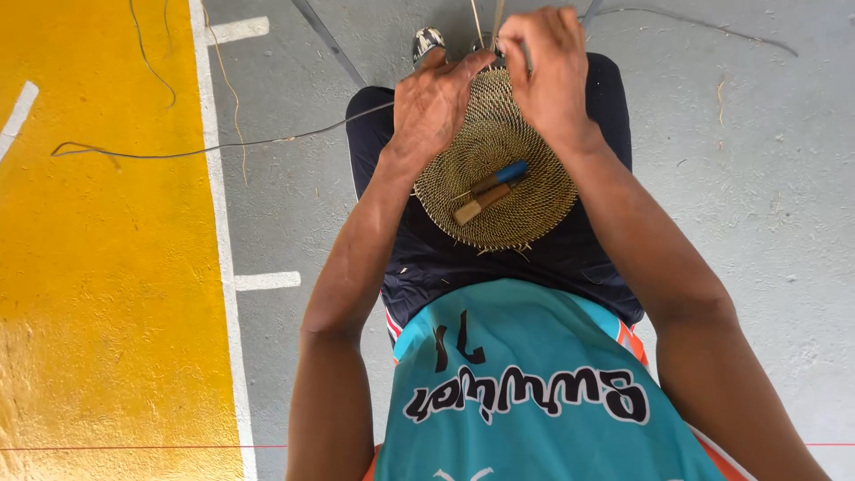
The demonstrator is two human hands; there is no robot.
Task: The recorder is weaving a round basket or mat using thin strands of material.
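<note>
Seen from above, a round woven basket base [495,169] rests on the person's lap, its far rim gripped by the left hand [434,105] and right hand [552,67], with two small wooden-handled tools [488,191] lying inside it.

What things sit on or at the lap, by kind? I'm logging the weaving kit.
Woven disc: 1
Handled tools lying on the disc: 2
Thin strands at the far edge: at least 2, exact count unclear
Hands on the disc: 2, left and right
Total: at least 7
</note>
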